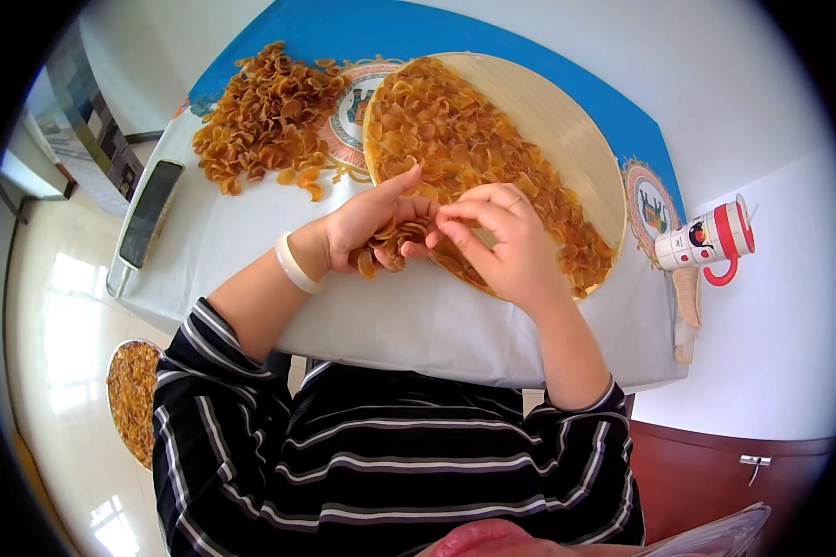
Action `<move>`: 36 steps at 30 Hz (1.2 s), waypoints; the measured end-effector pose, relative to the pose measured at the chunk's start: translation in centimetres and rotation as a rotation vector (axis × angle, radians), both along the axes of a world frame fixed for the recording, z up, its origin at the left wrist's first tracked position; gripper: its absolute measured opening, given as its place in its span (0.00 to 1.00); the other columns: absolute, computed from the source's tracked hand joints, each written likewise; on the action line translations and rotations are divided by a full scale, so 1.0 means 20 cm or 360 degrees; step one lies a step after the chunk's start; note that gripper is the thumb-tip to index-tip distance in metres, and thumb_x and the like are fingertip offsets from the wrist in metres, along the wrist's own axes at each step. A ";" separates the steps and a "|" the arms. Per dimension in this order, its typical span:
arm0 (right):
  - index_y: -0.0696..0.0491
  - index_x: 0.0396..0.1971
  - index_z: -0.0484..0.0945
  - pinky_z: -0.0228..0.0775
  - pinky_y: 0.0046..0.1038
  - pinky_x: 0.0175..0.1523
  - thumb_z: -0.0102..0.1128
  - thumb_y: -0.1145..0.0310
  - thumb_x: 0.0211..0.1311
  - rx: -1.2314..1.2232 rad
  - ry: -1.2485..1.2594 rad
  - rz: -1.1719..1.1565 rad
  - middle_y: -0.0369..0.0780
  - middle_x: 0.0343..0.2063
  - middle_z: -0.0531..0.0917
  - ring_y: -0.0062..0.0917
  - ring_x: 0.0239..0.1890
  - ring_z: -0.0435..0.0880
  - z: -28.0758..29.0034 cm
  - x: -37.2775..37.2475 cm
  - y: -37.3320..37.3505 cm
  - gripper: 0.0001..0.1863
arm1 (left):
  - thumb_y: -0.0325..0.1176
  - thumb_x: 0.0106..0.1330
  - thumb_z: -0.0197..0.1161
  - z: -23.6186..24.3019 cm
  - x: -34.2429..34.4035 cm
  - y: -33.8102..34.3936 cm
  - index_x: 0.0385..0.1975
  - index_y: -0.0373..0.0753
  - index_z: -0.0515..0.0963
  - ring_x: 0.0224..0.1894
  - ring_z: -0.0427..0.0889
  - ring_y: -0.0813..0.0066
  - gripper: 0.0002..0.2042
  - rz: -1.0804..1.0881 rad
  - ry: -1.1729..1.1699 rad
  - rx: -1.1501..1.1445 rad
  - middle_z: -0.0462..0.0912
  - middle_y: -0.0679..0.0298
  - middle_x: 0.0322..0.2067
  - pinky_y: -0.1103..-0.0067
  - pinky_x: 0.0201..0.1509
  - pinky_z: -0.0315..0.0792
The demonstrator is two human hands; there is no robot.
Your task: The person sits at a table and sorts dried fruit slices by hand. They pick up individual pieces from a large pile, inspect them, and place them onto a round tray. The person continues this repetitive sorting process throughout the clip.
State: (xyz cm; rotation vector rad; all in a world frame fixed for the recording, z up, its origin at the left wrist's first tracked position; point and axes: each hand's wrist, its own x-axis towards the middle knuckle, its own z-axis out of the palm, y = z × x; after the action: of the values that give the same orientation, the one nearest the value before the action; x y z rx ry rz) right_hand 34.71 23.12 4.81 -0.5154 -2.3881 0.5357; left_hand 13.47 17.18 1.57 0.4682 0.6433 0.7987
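Slices (392,243), dried, amber: cupped in upturned left hand (367,221). Right hand (503,243): thumb and forefinger together, pinched contents indiscernible. Tray (543,111), round, ahead of both: seemingly over half covered, far-right section bare. Heap (269,121), beyond left hand: apparently remaining.

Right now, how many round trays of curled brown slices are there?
2: one large pale round tray on the blue and white tablecloth; another white-rimmed tray on the glossy floor at left, partly behind the black striped sleeve. Others may be hidden.
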 end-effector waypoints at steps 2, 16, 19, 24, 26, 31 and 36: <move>0.54 0.35 0.85 0.72 0.35 0.51 0.69 0.69 0.58 0.0038 -0.0091 0.0001 0.38 0.38 0.82 0.34 0.44 0.80 0.01 -0.02 -0.04 0.07 | 0.71 0.72 0.32 0.01 0.00 0.00 0.47 0.41 0.74 0.14 0.59 0.86 0.36 -0.0023 0.0065 -0.0032 0.71 0.66 0.23 0.91 0.11 0.47; 0.55 0.31 0.85 0.70 0.34 0.52 0.68 0.70 0.59 -0.0405 -0.0074 -0.0048 0.38 0.38 0.83 0.31 0.46 0.80 0.03 -0.01 -0.01 0.05 | 0.69 0.74 0.34 -0.03 -0.01 0.01 0.47 0.39 0.74 0.16 0.59 0.86 0.36 -0.0136 0.0031 0.0119 0.74 0.65 0.25 0.90 0.12 0.47; 0.56 0.33 0.84 0.72 0.27 0.45 0.67 0.69 0.63 -0.0486 0.0156 -0.0159 0.36 0.34 0.84 0.23 0.38 0.81 0.05 0.07 0.10 0.06 | 0.65 0.76 0.34 -0.03 0.01 0.01 0.46 0.37 0.74 0.22 0.64 0.85 0.34 -0.0030 0.0023 0.0138 0.76 0.67 0.32 0.90 0.14 0.50; 0.57 0.37 0.83 0.70 0.18 0.35 0.64 0.68 0.67 -0.1048 0.0364 -0.0628 0.32 0.27 0.82 0.13 0.27 0.77 0.04 0.23 0.25 0.08 | 0.65 0.76 0.36 -0.08 -0.02 0.03 0.45 0.37 0.74 0.24 0.64 0.85 0.33 -0.0092 -0.0109 0.0163 0.76 0.66 0.33 0.90 0.14 0.51; 0.58 0.37 0.83 0.70 0.19 0.35 0.63 0.68 0.67 -0.1273 0.0150 -0.0741 0.33 0.27 0.83 0.14 0.27 0.78 0.03 0.27 0.27 0.08 | 0.65 0.76 0.36 -0.07 -0.02 0.03 0.45 0.37 0.74 0.24 0.63 0.85 0.33 -0.0088 -0.0091 0.0148 0.76 0.67 0.33 0.90 0.14 0.51; 0.59 0.36 0.83 0.71 0.21 0.32 0.61 0.67 0.66 -0.1316 -0.0151 -0.0841 0.37 0.29 0.85 0.16 0.26 0.81 -0.06 0.26 0.31 0.10 | 0.65 0.76 0.37 -0.07 -0.01 0.02 0.44 0.36 0.74 0.23 0.63 0.84 0.33 -0.0061 -0.0093 0.0125 0.75 0.65 0.32 0.90 0.14 0.50; 0.56 0.37 0.82 0.66 0.19 0.27 0.62 0.65 0.67 -0.1405 -0.0148 -0.0873 0.35 0.28 0.85 0.15 0.25 0.80 -0.08 0.22 0.28 0.09 | 0.64 0.76 0.38 -0.07 -0.01 0.02 0.44 0.35 0.74 0.24 0.64 0.83 0.33 -0.0035 -0.0084 0.0122 0.74 0.64 0.32 0.91 0.14 0.50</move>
State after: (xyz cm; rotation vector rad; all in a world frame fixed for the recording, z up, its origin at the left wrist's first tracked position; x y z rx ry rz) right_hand 39.19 28.74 3.22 -1.5315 -1.8490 1.3035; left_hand 13.26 17.60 0.16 0.5217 0.5591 0.8143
